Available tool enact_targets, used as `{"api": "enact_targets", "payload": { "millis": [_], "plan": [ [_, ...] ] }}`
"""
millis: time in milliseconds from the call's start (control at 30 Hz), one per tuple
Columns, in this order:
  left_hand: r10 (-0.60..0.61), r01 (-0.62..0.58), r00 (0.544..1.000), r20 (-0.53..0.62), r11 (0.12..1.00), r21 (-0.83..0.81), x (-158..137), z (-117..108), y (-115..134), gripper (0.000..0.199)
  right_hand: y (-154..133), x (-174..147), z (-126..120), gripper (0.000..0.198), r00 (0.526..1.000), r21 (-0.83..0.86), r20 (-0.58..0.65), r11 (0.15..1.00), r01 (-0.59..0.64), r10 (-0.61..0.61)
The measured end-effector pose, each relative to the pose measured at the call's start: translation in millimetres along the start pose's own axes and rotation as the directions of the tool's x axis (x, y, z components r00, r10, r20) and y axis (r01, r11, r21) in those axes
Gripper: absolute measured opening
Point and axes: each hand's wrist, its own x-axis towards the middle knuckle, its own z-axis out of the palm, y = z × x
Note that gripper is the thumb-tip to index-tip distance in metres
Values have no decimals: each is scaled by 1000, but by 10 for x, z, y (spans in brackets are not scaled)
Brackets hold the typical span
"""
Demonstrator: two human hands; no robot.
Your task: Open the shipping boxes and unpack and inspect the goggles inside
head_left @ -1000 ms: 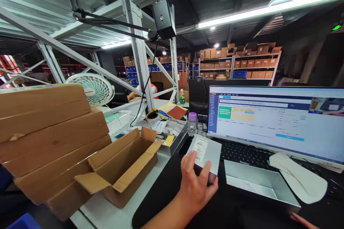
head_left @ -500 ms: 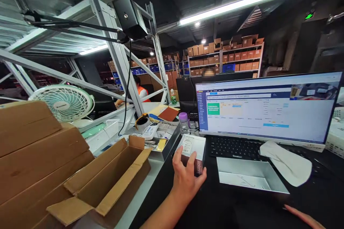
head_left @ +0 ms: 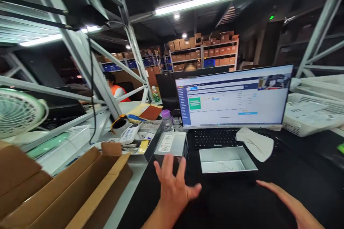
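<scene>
My left hand (head_left: pixel 173 186) is spread with its fingers apart, just in front of a small white-topped box (head_left: pixel 176 141) with a printed label. The fingertips overlap the box's near face in view; I cannot tell whether they touch it. To the right of that hand is an open silvery-white box tray (head_left: pixel 228 159), with thin marks on its inner floor. My right hand (head_left: pixel 292 204) reaches in from the lower right, partly out of view. Its visible finger is stretched out toward the tray's near right corner, with nothing seen in it.
A monitor (head_left: pixel 233 96) stands behind a black keyboard (head_left: pixel 215 138), where a white paper piece (head_left: pixel 258 145) lies. At left are an open cardboard carton (head_left: pixel 67 193) and a fan (head_left: pixel 20 114). A purple-capped bottle (head_left: pixel 167 121) stands beside an organizer (head_left: pixel 150 154). A person in an orange vest (head_left: pixel 119 93) sits beyond.
My left hand has let go of the small box and opened; the box stands on the desk. My right hand has come further into view. The camera view has turned right.
</scene>
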Motion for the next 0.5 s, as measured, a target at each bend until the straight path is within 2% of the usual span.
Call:
{"api": "enact_targets", "payload": {
  "millis": [100, 133, 167, 267, 367, 500],
  "plan": [
    [195, -164, 979, 66, 934, -316, -51, -207, 459, 38, -220, -1, -107, 97, 994, -83, -43, 991, 102, -105],
    [223, -181, 971, 80, 915, -360, -82, -251, 612, 25, -297, 15, -125, 97, 990, -99, -60, 987, 124, -131],
    [222, -172, 970, 99, 914, -367, -118, -278, 750, 23, -374, 36, -136, 97, 985, -106, -82, 984, 141, -149],
    [164, -98, 965, 205, 949, -301, -224, -288, 1013, 47, -628, 136, -153, 94, 973, -76, -132, 980, 182, -190],
    [115, -38, 956, 269, 960, -276, -271, -290, 1002, 51, -914, 333, -177, 90, 955, -20, -134, 964, 265, -265],
    [-14, 113, 952, 306, 944, -309, -283, -376, 766, 63, -1219, 677, -173, 88, 931, 102, -142, 931, 350, -335]
  ]
}}
